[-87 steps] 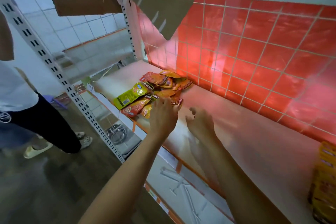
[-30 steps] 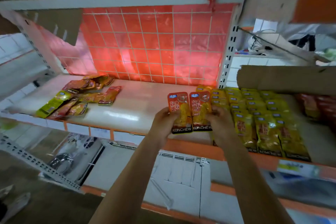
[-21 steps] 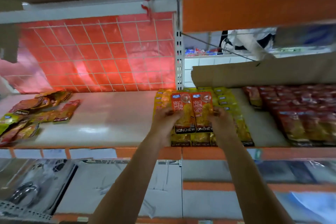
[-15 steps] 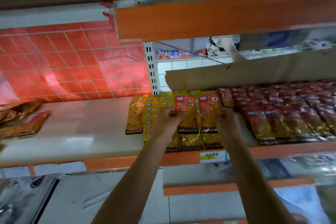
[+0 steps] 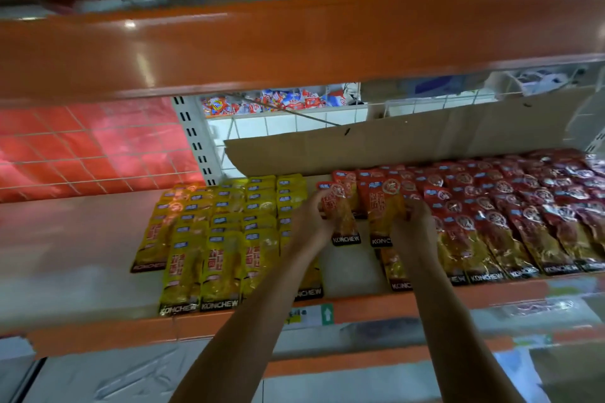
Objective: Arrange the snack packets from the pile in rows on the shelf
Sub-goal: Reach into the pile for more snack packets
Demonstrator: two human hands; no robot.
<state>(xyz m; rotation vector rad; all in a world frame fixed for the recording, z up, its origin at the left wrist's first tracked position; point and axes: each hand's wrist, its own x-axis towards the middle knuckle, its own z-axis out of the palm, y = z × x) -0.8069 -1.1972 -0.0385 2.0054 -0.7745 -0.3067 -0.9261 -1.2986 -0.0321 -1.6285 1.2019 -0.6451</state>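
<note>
Left hand (image 5: 311,222) and right hand (image 5: 411,227) are gripping one red packet (image 5: 342,217) each, hovering over the unfilled gap between yellow rows (image 5: 226,232) and red rows (image 5: 507,206).

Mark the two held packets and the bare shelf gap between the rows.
Left packet (image 5: 343,226): head view, its lower middle.
Right packet (image 5: 381,216): head view, its middle.
Shelf gap (image 5: 352,271): head view, bare board.

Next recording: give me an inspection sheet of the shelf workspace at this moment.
Surface: white shelf board with an orange front edge.
Job's things: yellow packets and red packets in rows, with a gap between them.
Clutter: cardboard sheet along the back.
Hands: left hand grips left-hand packet, right hand grips right-hand packet, both near the gap.
Cables: nothing seen.
Surroundings: orange beam above; red tiled panel at left.
</note>
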